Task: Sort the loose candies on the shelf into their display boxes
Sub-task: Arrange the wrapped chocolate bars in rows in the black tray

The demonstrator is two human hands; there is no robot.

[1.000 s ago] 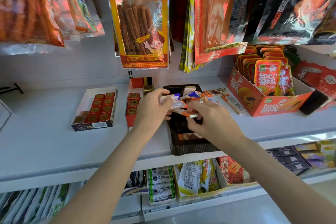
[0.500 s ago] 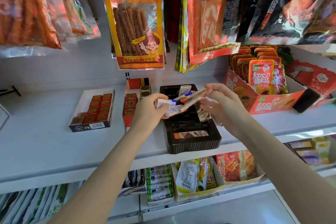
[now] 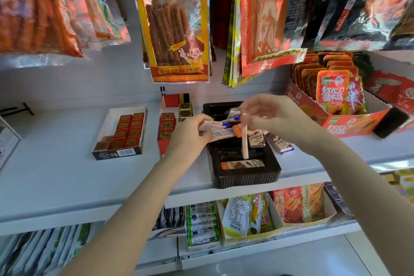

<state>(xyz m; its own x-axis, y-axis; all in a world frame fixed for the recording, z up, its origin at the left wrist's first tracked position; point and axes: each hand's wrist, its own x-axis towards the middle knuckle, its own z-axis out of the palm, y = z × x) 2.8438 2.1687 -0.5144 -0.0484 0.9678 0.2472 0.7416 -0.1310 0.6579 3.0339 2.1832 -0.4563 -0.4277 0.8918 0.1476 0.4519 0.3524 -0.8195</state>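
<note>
The display tray (image 3: 246,177) on the white shelf (image 3: 56,163) is dark brown with a ribbed front wall; the bar lying in it (image 3: 243,164) is orange at one end and brown-and-white at the other. The hanging bar (image 3: 244,141) is pale pink with an orange tip. The square candies (image 3: 127,129) are red with gold centres, in a white box (image 3: 107,123) with a black front. The snack bag (image 3: 172,20) overhead is orange and yellow with red lettering

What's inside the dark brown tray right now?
In the dark brown tray, one orange-and-brown candy bar lies near the front. The left hand and right hand cover its middle and back.
</note>
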